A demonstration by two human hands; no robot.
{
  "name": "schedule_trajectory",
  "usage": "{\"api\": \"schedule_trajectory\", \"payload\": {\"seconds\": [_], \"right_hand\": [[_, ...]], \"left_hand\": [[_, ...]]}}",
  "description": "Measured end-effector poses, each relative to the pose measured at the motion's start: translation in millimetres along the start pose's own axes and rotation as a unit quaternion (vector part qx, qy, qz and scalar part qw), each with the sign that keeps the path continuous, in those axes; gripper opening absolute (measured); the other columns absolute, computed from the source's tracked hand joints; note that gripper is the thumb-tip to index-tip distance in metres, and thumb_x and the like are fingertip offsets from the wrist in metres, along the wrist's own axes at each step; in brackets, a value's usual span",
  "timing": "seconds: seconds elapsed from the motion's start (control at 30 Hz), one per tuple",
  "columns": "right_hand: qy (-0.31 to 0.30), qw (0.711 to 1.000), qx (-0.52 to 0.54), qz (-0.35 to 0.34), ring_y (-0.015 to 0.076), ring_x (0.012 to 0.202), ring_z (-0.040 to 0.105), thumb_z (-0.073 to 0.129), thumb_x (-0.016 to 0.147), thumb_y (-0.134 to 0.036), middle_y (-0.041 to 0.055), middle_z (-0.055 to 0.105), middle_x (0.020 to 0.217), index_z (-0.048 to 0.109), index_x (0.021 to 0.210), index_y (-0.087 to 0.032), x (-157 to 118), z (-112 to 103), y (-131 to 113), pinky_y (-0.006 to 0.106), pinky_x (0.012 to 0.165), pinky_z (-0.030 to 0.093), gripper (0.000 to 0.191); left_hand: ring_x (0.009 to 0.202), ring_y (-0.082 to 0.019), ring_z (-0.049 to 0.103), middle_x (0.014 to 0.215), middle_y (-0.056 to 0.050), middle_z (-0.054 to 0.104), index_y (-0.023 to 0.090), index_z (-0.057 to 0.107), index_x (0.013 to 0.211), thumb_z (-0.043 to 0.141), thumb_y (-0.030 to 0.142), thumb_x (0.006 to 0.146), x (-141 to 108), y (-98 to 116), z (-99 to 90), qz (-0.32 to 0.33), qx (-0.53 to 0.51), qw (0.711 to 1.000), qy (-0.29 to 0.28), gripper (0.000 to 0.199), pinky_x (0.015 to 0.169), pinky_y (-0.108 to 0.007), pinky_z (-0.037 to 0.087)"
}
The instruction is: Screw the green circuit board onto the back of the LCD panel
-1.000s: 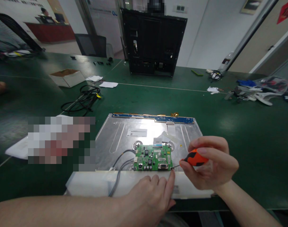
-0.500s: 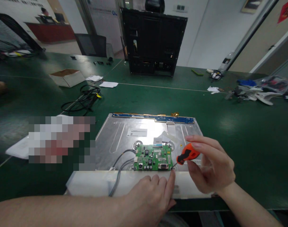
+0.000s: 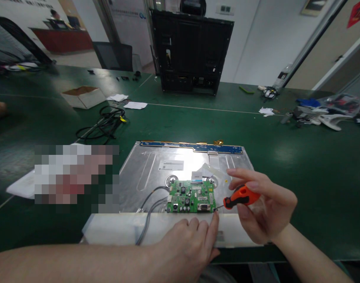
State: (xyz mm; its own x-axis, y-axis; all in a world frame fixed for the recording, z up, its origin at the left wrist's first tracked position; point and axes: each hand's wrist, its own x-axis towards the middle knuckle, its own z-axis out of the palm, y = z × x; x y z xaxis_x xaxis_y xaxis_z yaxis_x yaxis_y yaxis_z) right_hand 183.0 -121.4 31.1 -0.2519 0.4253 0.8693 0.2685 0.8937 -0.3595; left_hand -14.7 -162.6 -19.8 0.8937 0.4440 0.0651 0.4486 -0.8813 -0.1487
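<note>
Right hand: screwdriver (image 3: pixel 241 196) is gripped by the right hand (image 3: pixel 264 208), thumb and fingers closed on the handle; the thin shaft is aimed left, slightly down.
Left hand: nothing is seen held by the left hand (image 3: pixel 188 241); index is stretched to the board's near right corner, beside the driver tip, thumb apart, other fingers curled.
Green circuit board: the green circuit board (image 3: pixel 191 196) is laid on the metal panel (image 3: pixel 129 196), near its close edge, in the middle; the panel is laid flat on the bench (image 3: pixel 286 149).
Tip contact: too small to tell what is met by the tip.
Slip risk: if the shaft is tilted or pressed off axis, the left fingertip could be jabbed or the board scratched.
Shift risk: if finger pressure is eased, the board could be turned out of line.
Cable risk: the grey cables (image 3: pixel 149 222) could be tugged if caught by the left forearm.
Materials: handle orange and black, plastic- or rubber-looking, bulbous; board rectangular, dotted with small parts; panel shiny, with pressed grooves; white sheet (image 3: pixel 115 232) smooth, along the near edge; blue strip board (image 3: pixel 174 146) long, narrow, along the far edge.
</note>
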Motion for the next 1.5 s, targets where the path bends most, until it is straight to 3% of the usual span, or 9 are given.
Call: {"api": "schedule_trajectory", "payload": {"seconds": [0.13,0.3,0.47,0.63,0.83,1.03,1.33,1.5], "right_hand": [[0.021,0.994,-0.103,-0.039,0.0162,0.081,0.062,0.073,0.075,-0.016,0.0079,0.060,0.105,0.050,0.120,-0.017,7,0,0,0.026,0.054,0.059,0.050],[0.015,0.980,-0.194,-0.041,0.0122,0.072,0.056,0.071,0.079,-0.017,0.0043,0.055,0.093,0.059,0.100,-0.019,11,-1,-3,0.020,0.047,0.055,0.024],[0.004,0.985,-0.167,-0.049,0.0165,0.083,0.064,0.065,0.077,-0.008,0.0085,0.063,0.102,0.060,0.112,-0.016,6,0,1,0.024,0.055,0.059,0.037],[0.021,0.996,-0.068,-0.051,0.0246,0.099,0.068,0.059,0.073,-0.004,0.0140,0.068,0.111,0.052,0.126,-0.012,3,3,5,0.032,0.062,0.063,0.054],[0.017,0.999,-0.033,-0.005,0.0162,0.071,0.071,0.066,0.072,-0.001,0.0107,0.072,0.108,0.051,0.109,-0.021,12,0,-3,0.022,0.046,0.057,0.045],[0.024,1.000,-0.011,-0.001,0.0163,0.074,0.071,0.060,0.073,-0.001,0.0113,0.072,0.109,0.043,0.125,-0.020,8,2,-2,0.025,0.049,0.058,0.057],[0.023,0.991,-0.125,-0.048,0.0160,0.082,0.062,0.063,0.076,-0.010,0.0083,0.061,0.106,0.051,0.121,-0.017,5,-2,2,0.027,0.056,0.059,0.047],[0.025,0.984,-0.168,-0.057,0.0190,0.085,0.062,0.059,0.079,-0.013,0.0082,0.063,0.102,0.056,0.119,-0.017,2,-3,3,0.030,0.056,0.059,0.041]], "left_hand": [[0.064,-0.022,0.061,0.088,-0.013,0.066,-0.003,0.038,0.138,0.041,0.039,0.099,0,0,-1.3,-0.007,-0.007,1.000,-0.005,0.057,0.048,-0.032,0.046],[0.065,-0.023,0.061,0.084,-0.011,0.065,-0.004,0.039,0.137,0.046,0.040,0.097,0,0,-1.2,-0.005,-0.012,1.000,0.004,0.059,0.048,-0.033,0.047],[0.065,-0.022,0.061,0.084,-0.011,0.065,-0.003,0.039,0.137,0.046,0.040,0.097,1,-1,-3.1,-0.002,-0.014,1.000,-0.007,0.059,0.049,-0.031,0.047],[0.065,-0.022,0.062,0.085,-0.012,0.066,-0.004,0.039,0.137,0.046,0.040,0.097,0,-1,-2.2,0.001,-0.007,1.000,-0.006,0.060,0.049,-0.031,0.047],[0.065,-0.023,0.062,0.085,-0.012,0.065,-0.004,0.035,0.139,0.044,0.039,0.098,0,0,-0.2,-0.005,-0.010,1.000,-0.007,0.061,0.049,-0.032,0.047],[0.067,-0.023,0.061,0.087,-0.013,0.065,-0.005,0.032,0.141,0.042,0.039,0.098,-1,0,-0.8,-0.004,-0.013,1.000,-0.014,0.062,0.050,-0.032,0.046],[0.064,-0.021,0.061,0.085,-0.011,0.066,-0.003,0.041,0.136,0.047,0.041,0.096,1,-2,-5.2,0.004,-0.005,1.000,-0.009,0.060,0.048,-0.030,0.044],[0.067,-0.022,0.062,0.087,-0.013,0.066,-0.004,0.036,0.139,0.046,0.041,0.097,0,0,-2.1,-0.006,-0.013,1.000,-0.011,0.062,0.051,-0.031,0.045]]}}
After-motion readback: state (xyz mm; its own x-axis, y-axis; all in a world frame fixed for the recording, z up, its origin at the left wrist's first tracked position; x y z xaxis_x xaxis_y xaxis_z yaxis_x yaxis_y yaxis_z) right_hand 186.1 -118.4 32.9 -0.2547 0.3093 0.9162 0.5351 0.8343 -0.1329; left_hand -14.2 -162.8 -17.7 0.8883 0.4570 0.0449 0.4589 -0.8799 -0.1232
